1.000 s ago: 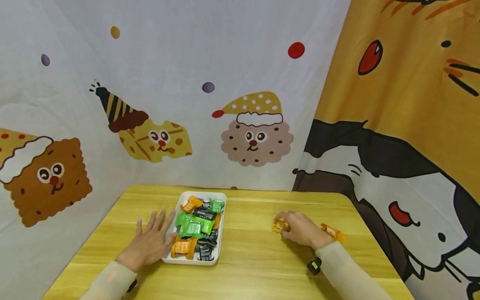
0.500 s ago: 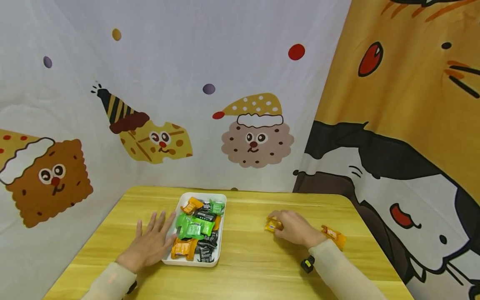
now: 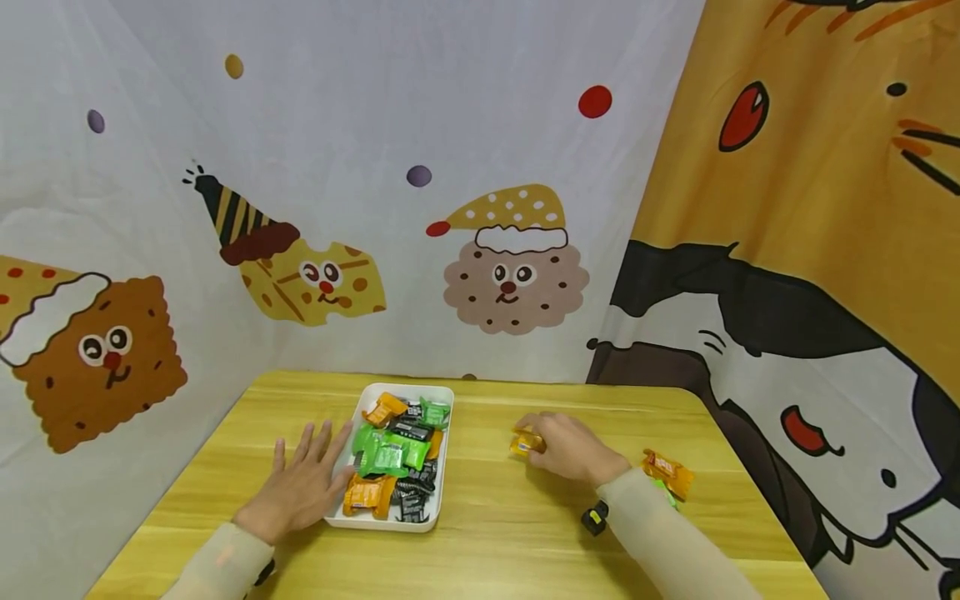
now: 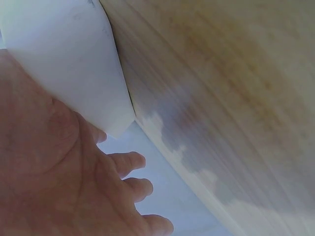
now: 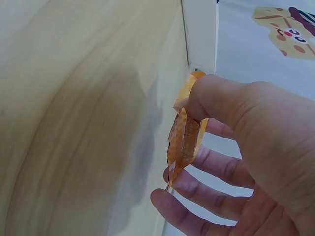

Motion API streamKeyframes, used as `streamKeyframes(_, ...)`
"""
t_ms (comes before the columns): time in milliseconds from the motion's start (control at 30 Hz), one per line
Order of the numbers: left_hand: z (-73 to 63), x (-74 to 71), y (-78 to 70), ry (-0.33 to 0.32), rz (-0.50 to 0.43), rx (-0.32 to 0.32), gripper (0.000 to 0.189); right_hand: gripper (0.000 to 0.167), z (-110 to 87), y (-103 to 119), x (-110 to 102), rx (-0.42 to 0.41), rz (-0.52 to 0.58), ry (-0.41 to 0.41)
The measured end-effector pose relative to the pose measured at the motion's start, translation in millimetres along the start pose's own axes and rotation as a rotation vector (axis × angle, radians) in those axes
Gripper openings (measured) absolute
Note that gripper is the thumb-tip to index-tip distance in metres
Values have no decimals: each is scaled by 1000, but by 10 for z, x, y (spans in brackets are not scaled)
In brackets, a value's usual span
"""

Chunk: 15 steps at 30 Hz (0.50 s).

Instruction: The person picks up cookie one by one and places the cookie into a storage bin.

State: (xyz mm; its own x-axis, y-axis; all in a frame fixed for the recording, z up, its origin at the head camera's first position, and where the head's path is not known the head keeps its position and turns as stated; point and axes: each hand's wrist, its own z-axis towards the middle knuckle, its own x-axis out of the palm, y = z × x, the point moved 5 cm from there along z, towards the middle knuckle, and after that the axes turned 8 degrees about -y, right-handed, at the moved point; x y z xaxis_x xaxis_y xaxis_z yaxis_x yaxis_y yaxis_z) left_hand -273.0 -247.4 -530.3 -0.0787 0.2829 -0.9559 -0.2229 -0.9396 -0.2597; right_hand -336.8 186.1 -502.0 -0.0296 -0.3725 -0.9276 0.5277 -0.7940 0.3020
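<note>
My right hand (image 3: 572, 450) pinches an orange-wrapped snack packet (image 3: 527, 442) over the table, to the right of the tray. In the right wrist view the thumb presses the packet (image 5: 187, 135) from one side and fingers back it from the other. My left hand (image 3: 294, 487) lies with straight, spread fingers against the left side of a white tray (image 3: 390, 525). The left wrist view shows the palm beside the tray's white wall (image 4: 74, 64). Inside the tray are several packets, among them a green packet (image 3: 386, 457), a black packet (image 3: 411, 430) and an orange packet (image 3: 365, 494).
On the right of the wooden table (image 3: 510, 550), beyond my right forearm, lies another orange packet (image 3: 667, 472) with a green packet (image 3: 666, 493) partly hidden by the sleeve. A white printed curtain (image 3: 337, 125) hangs behind the table's far edge.
My right hand has moved left toward the tray with the orange packet in its fingers. The green packet at the right has come into sight. My left hand and the tray have stayed put.
</note>
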Motion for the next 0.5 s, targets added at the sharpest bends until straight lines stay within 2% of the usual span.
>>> streamKeyframes(500, 9, 14, 14, 13, -5, 5, 77, 50, 240, 266, 79, -27, 19, 11)
